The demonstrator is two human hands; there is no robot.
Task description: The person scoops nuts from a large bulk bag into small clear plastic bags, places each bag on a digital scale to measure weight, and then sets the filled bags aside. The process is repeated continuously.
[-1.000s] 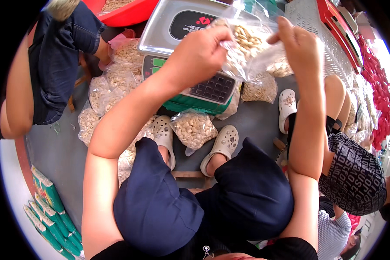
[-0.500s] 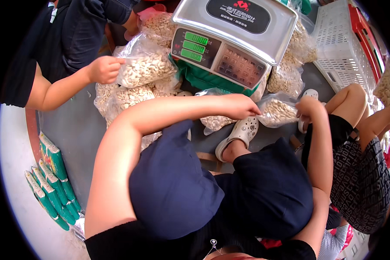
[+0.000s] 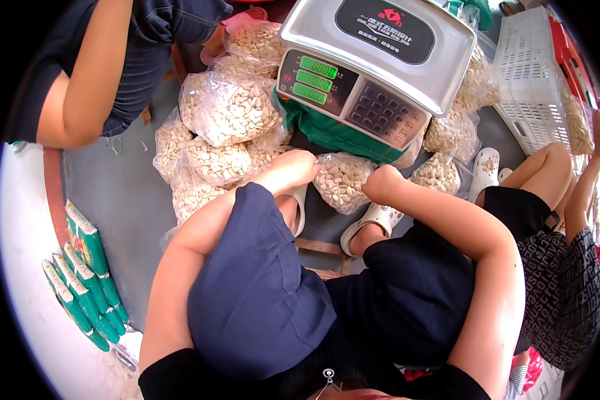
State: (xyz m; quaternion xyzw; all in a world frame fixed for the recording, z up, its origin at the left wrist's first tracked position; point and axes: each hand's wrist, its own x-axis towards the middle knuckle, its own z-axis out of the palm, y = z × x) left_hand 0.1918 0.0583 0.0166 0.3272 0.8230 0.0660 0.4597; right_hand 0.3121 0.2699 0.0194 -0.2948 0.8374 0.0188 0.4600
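Observation:
In front of the scale sits a clear plastic bag of pale flat seeds (image 3: 342, 183). My left hand (image 3: 293, 168) is closed at its upper left corner, fingertips pinching the plastic. At the bag's right side, my right hand (image 3: 383, 185) is curled closed against the edge, its fingertips mostly hidden. Another seed bag (image 3: 436, 173) lies just beyond my right hand, untouched. A silver electronic scale (image 3: 353, 93) with lit green displays stands over green fabric (image 3: 330, 133), its pan bare.
Several filled seed bags (image 3: 237, 110) are piled left of the scale, and more (image 3: 455, 133) lie to its right. A white plastic crate (image 3: 527, 80) stands far right. Green packages (image 3: 87, 287) lie at the left. One co-worker's arm (image 3: 93, 80) is at upper left; another person sits at right.
My hands have left the right-hand seed bag and moved left to the middle one. The co-worker's hand at upper left has withdrawn from the piled bags.

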